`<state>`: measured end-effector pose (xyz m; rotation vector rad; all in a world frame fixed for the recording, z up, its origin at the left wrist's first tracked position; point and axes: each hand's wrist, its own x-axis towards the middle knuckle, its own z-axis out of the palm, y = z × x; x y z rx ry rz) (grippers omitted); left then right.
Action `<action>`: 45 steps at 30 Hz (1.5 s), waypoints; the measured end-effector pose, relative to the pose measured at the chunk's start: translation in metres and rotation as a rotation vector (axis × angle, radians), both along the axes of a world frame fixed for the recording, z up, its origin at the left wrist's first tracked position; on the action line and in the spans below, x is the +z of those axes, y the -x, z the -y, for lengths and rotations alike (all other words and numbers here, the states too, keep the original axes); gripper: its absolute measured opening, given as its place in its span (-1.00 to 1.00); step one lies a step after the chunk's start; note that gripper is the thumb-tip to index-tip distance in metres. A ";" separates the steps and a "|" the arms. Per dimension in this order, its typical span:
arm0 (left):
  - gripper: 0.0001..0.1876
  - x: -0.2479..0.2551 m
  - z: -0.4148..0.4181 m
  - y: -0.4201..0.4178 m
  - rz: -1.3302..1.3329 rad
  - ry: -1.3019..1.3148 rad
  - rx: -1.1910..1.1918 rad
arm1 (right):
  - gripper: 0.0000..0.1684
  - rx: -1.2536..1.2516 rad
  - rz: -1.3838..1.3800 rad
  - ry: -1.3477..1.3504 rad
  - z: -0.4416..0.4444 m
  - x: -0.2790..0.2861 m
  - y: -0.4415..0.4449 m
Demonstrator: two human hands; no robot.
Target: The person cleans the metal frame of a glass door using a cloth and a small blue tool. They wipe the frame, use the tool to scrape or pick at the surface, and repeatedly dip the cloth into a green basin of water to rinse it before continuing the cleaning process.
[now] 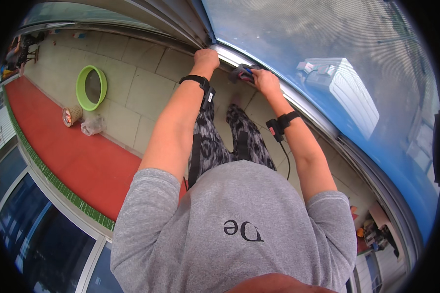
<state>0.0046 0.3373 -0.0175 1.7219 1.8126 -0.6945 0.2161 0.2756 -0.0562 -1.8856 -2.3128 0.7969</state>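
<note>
My left hand is curled over the metal window frame at its corner, fingertips hidden. A dark wristband with a small box sits on that wrist. To its right, my right hand holds a bunched grey cloth with blue and pink patches against the inner side of the sill. The right wrist also wears a strapped box, with a black cable hanging from it. Beyond the sill is a mesh-covered window pane.
Left on the tiled floor stands a green basin. Near it are a woven wastebasket and a clear plastic bag, by a red strip. A person is at the far left. A white boxy unit shows through the window.
</note>
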 end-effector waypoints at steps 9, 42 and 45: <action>-0.73 0.033 0.091 -0.011 0.387 -0.422 0.073 | -0.76 -0.001 -0.025 -0.021 0.001 -0.003 -0.001; -0.54 -0.085 0.090 -0.052 0.732 -0.186 0.762 | -0.69 0.156 0.014 -0.088 -0.008 0.079 0.020; -0.51 -0.087 0.094 -0.052 0.744 -0.214 0.712 | -0.66 0.176 -0.066 -0.134 -0.019 0.061 0.038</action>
